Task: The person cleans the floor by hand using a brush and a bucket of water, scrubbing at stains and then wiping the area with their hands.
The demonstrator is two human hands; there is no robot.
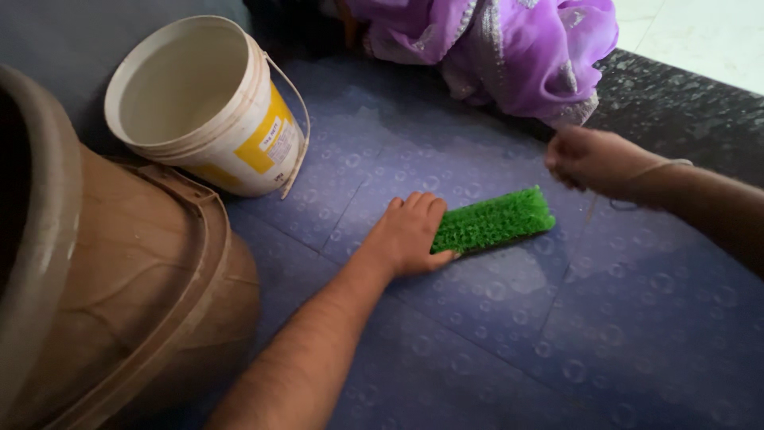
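A green scrub brush (495, 220) lies bristles up on the wet blue tiled floor (509, 334). My left hand (407, 235) grips its near end, fingers curled over the top and thumb under the edge. My right hand (593, 162) hovers above the floor just beyond the brush's far end, fingers loosely closed, blurred, with a thin band at the wrist; nothing is visible in it.
A white and yellow plastic bucket (208, 103) lies tilted at the upper left. A large brown plastic drum (119, 295) fills the left side. Purple fabric (509, 48) is bunched at the top. A dark speckled ledge (684, 103) runs along the right.
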